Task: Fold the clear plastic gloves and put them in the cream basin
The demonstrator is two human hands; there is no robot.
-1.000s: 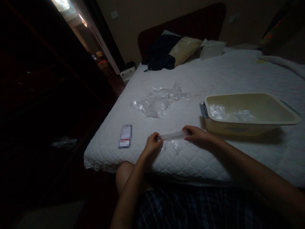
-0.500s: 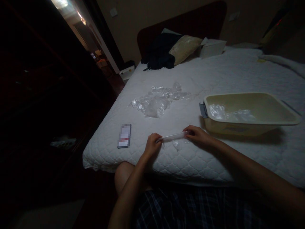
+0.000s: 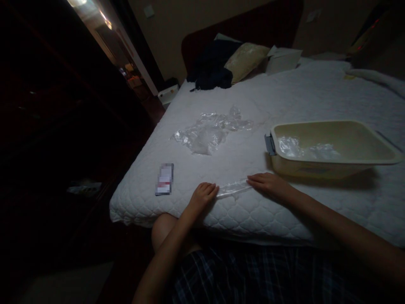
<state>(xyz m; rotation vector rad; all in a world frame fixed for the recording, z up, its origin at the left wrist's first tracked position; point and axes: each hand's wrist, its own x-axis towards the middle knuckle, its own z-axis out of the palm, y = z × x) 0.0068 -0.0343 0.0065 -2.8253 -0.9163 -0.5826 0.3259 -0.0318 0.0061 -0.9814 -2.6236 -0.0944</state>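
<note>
A clear plastic bag (image 3: 233, 188), folded into a narrow strip, lies on the near part of the white quilted bed. My left hand (image 3: 204, 196) rests at its left end, fingers stretched out and touching the plastic. At the opposite end, my right hand (image 3: 265, 184) lies flat with its fingers extended over the strip's tip. Neither hand is closed round the plastic; thumbs are mostly hidden. Further up the bed is a crumpled heap of clear plastic bags (image 3: 207, 133).
A cream plastic bin (image 3: 316, 169) with grey handles stands right of my right hand, with clear plastic inside. A phone (image 3: 165, 179) lies to the left. Dark clothing (image 3: 213, 67), a beige pillow (image 3: 248, 61) and a white box (image 3: 283, 61) sit by the headboard (image 3: 253, 25).
Both hands have gone from pinching the strip's ends, held just above the bed, to lying on it with fingers stretched. The strip now rests flat on the quilt.
</note>
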